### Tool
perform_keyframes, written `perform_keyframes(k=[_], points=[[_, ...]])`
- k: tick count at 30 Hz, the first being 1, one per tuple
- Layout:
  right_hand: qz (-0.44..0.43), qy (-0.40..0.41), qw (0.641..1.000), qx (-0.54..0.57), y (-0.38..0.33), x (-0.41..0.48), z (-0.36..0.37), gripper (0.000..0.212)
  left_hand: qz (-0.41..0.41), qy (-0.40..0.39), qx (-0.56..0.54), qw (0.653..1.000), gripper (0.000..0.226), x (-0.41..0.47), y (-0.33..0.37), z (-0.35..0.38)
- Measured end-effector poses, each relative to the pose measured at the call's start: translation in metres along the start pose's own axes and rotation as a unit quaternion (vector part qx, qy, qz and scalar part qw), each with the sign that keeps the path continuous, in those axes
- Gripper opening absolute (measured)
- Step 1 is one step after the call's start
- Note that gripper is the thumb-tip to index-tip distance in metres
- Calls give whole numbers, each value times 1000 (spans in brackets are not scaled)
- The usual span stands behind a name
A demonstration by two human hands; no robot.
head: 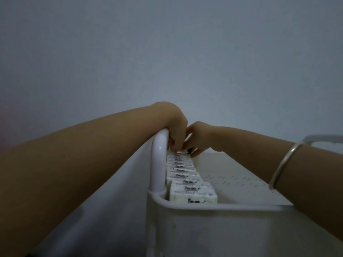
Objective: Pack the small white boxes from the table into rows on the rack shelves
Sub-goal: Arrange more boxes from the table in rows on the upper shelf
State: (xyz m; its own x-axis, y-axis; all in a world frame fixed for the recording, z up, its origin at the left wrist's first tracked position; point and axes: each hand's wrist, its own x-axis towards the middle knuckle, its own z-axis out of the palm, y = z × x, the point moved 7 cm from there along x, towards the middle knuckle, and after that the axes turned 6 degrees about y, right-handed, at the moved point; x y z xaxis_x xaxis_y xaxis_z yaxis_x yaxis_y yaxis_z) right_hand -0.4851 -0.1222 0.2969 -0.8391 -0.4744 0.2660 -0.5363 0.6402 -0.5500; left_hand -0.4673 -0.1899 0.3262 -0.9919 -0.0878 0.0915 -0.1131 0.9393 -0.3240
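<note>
- Both hands are out at the far end of the top shelf [222, 205], setting one more box into line.
- My left hand [176, 127] comes over the white post [158, 160] with its fingers curled down onto the far box [181, 152].
- My right hand [198, 138], bracelet [284, 164] on that wrist, pinches the same box from the right. The two hands touch each other above it.
- The row of boxes [183, 175] runs straight away from me along the left wall of the shelf, each box touching the next.
- Each box lies with its printed face up and its long axis across the row, left to right.
- In this dim light I can't tell whether the far box is fully down yet.
- Next, I reckon: press it flush against its neighbour, let go, and go back to the bench for more.
- The shelf beside the row has no boxes yet, so a second row could start there.
</note>
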Motion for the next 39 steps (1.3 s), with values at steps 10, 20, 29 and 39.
perform_keyframes(k=[10, 20, 29, 39], points=[[-9, -27, 999, 45, 5, 2, 8, 27, -50, 165, -112, 979, 13, -11, -11, -19], [31, -56, 994, 90, 17, 1, 12, 42, -102, 273, -236, 927, 16, -30, -34, -22], [28, -18, 999, 34, 18, -1, 2, 40, -50, 261, -337, 903, 23, -60, -19, -28], [-56, 73, 996, 20, -7, -99, -48, 24, 80, 355, -374, 853, 29, -175, 45, -49]])
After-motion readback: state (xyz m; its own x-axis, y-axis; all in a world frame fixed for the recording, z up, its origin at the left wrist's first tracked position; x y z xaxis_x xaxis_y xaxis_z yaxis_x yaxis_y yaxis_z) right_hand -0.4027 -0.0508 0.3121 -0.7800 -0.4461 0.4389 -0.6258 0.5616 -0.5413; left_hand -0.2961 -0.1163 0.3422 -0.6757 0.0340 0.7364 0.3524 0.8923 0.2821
